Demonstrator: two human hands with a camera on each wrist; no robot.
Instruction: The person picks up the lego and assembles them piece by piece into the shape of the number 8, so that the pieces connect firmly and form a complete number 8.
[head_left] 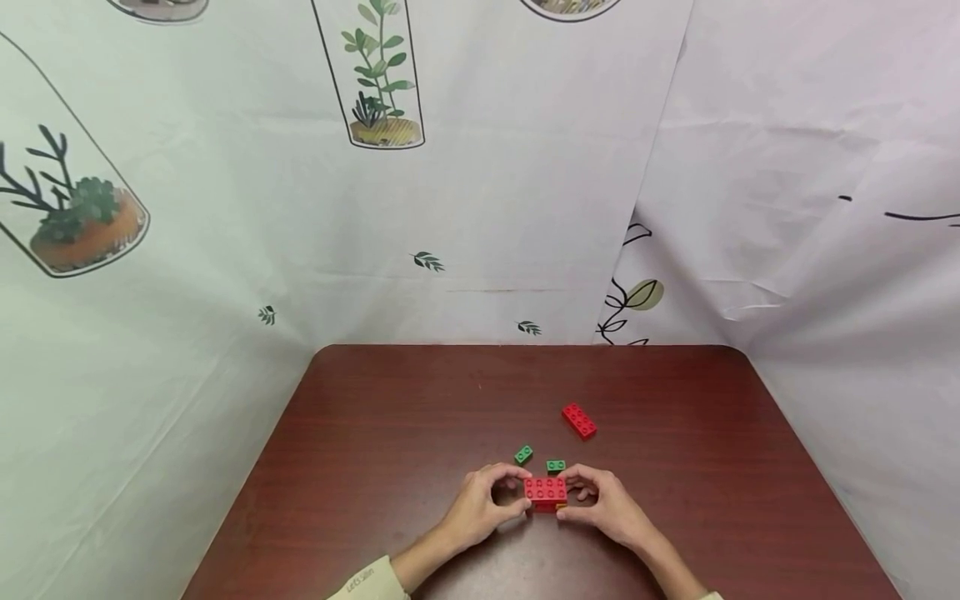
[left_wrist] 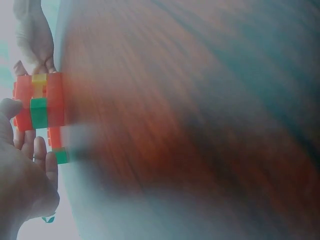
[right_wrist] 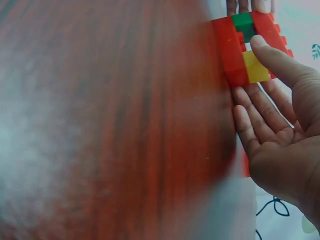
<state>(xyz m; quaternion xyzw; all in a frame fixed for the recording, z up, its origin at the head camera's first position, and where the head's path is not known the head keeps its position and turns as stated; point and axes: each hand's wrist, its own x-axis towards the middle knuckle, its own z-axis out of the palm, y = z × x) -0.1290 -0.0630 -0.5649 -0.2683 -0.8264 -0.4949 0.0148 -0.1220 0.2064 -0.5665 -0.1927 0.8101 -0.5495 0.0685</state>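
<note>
A stack of toy building bricks stands on the table in front of me. Its top is a red brick [head_left: 545,485] with studs facing up. Between that and a lower red brick [right_wrist: 229,52] sit a green brick [left_wrist: 38,113] and a yellow brick [right_wrist: 256,67], with a gap between the two. My left hand [head_left: 480,505] grips the left end of the stack, thumb on the near side and index finger on the far side. On the right end, my right hand [head_left: 611,507] holds it in a like pinch, its thumb by the yellow brick.
Just beyond the stack lie two small green bricks, one green brick [head_left: 523,455] to the left and another green brick [head_left: 556,466] close behind it. Farther back is a loose red brick [head_left: 579,421]. The brown table [head_left: 390,417] meets printed white cloth [head_left: 510,208] behind.
</note>
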